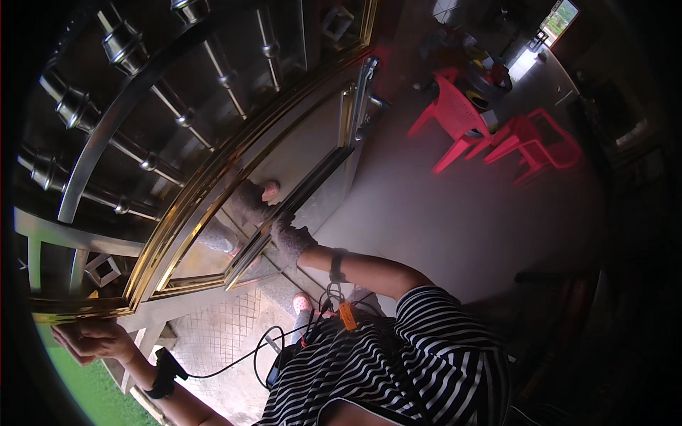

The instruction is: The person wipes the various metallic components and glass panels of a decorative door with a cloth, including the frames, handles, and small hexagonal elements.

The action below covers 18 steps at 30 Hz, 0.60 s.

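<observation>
With grip of right hand (290, 236) hidden in grey mitt (295, 244) at glossy door (302, 153), left hand (96, 341) half-curled by gold trim (85, 313), both holds untellable, seems mid-wipe, needing a steady stroke next.

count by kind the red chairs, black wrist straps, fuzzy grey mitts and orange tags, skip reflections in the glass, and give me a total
red chairs: 2
black wrist straps: 2
fuzzy grey mitt: 1
orange tag: 1
total: 6
</observation>
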Each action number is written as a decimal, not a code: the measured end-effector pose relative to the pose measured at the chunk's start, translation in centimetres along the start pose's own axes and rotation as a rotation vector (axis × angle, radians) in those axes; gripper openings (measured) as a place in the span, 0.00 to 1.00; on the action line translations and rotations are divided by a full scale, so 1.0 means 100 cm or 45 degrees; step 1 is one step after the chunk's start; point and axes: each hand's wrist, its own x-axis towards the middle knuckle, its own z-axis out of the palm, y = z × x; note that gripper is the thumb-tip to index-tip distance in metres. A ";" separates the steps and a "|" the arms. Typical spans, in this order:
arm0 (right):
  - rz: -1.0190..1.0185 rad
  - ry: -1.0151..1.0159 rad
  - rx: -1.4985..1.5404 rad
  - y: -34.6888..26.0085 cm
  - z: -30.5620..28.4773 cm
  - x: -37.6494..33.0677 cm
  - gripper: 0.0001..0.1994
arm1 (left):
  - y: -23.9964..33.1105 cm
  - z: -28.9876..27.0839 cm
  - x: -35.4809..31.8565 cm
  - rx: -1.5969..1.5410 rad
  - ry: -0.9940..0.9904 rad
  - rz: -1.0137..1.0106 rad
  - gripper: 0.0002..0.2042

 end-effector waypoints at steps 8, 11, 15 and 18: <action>-0.249 -0.764 2.648 0.077 0.036 -0.104 0.22 | 0.052 -0.041 0.019 -0.240 -0.199 -0.639 0.13; -0.160 -0.111 2.365 0.010 0.119 -0.172 0.13 | 0.101 -0.049 0.041 -0.348 -0.046 -0.656 0.13; 0.631 -0.163 2.218 -0.043 0.190 -0.287 0.08 | 0.174 -0.040 0.077 -1.005 -0.108 -0.444 0.14; 0.742 -0.744 2.058 -0.043 0.222 -0.360 0.09 | 0.258 -0.029 0.094 -1.232 -0.370 -0.473 0.14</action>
